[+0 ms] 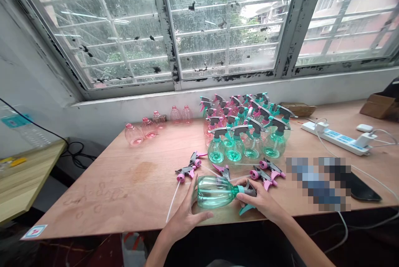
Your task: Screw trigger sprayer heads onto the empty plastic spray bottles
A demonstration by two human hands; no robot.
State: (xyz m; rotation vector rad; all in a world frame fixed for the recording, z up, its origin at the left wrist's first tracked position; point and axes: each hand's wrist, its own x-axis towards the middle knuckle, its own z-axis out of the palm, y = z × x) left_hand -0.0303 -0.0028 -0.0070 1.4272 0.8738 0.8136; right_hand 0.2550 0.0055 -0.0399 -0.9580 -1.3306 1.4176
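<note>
A clear green spray bottle [215, 192] lies sideways between my hands, over the table's front edge. My left hand [185, 216] cradles its base end, fingers behind it and thumb stretched below. At the neck, my right hand [264, 203] is closed around the grey and teal spray head [249, 189], which sits on the bottle; part of it is hidden by my fingers. Loose pink and grey spray heads lie just beyond: one pair on the left [186, 171], one in the middle [223, 171] partly behind the bottle, and more on the right [264, 175].
Behind stands a cluster of green and pink spray bottles [235, 150] with heads on. Several pink bottles without heads [134, 134] line the back left of the wooden table [102, 184]. A power strip [336, 137], cables and a dark phone-like slab [363, 186] lie right, beneath windows.
</note>
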